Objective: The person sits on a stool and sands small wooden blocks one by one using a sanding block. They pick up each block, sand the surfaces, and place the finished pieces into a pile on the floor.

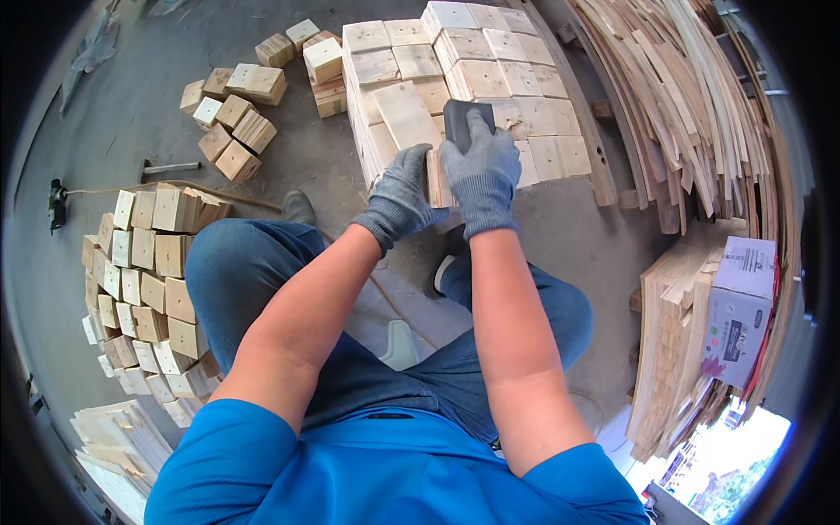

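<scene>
Both my hands wear grey knit gloves and meet in front of my knees. My left hand (400,197) is closed around the side of a small wooden block (437,182), which is partly hidden between the gloves. In my right hand (484,171) is a dark grey rectangular block (458,124) that looks like a sanding block, with fingers wrapped over it. Just beyond the gloves rises a large stack of pale wooden blocks (477,74). One longer wooden piece (407,114) lies slanted against its near left part.
Loose blocks (236,112) lie at far left, near a hammer (171,167). A piled heap of blocks (144,284) stands by my left knee, with a hose (219,190) beyond. Long wooden strips (682,105) and a purple-white carton (740,306) are at the right.
</scene>
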Motion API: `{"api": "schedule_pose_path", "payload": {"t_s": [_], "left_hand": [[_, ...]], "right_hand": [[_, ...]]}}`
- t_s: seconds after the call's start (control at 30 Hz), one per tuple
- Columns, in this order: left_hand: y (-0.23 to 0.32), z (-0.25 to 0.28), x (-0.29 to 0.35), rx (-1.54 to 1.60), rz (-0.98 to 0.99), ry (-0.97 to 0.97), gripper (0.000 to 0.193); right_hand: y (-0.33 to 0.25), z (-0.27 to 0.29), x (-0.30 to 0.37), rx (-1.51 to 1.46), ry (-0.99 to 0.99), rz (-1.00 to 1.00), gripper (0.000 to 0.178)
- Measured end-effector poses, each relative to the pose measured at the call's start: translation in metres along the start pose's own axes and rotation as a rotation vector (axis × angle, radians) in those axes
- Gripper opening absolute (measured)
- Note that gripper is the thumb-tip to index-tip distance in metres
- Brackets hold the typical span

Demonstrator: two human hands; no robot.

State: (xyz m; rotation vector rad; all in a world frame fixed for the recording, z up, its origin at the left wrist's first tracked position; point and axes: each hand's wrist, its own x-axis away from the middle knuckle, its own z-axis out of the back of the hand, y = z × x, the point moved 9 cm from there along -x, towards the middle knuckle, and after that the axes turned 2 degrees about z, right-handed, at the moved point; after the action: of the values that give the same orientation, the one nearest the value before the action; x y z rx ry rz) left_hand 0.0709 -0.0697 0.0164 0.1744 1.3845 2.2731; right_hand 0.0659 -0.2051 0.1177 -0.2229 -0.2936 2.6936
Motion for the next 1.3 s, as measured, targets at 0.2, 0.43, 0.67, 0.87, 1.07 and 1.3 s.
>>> {"api": "schedule_pose_path", "payload": {"t_s": [0.2,0.43,0.67,0.87,1.07,1.3], "left_hand": [[-0.022,-0.006,-0.001,-0.070,-0.004,0.032,0.106],[-0.011,-0.003,0.000,-0.054,0.003,0.010,0.106],[-0.012,-0.004,0.002,-0.039,0.002,0.022,0.111],[-0.012,-0.007,-0.001,-0.021,0.013,-0.014,0.111],[-0.007,0.004,0.002,-0.053,0.016,0.002,0.109],[-0.002,0.002,0.000,-0.041,0.059,-0.052,0.107]], "right_hand": [[0.020,0.008,0.093,-0.038,-0.016,0.037,0.072],[0.040,0.011,0.139,-0.051,0.006,0.071,0.074],[0.018,-0.002,0.020,-0.028,0.016,0.032,0.070],[0.010,0.002,-0.016,0.065,-0.075,-0.006,0.068],[0.033,0.015,0.078,-0.014,0.008,0.039,0.073],[0.061,0.017,0.139,-0.012,0.005,0.041,0.078]]}}
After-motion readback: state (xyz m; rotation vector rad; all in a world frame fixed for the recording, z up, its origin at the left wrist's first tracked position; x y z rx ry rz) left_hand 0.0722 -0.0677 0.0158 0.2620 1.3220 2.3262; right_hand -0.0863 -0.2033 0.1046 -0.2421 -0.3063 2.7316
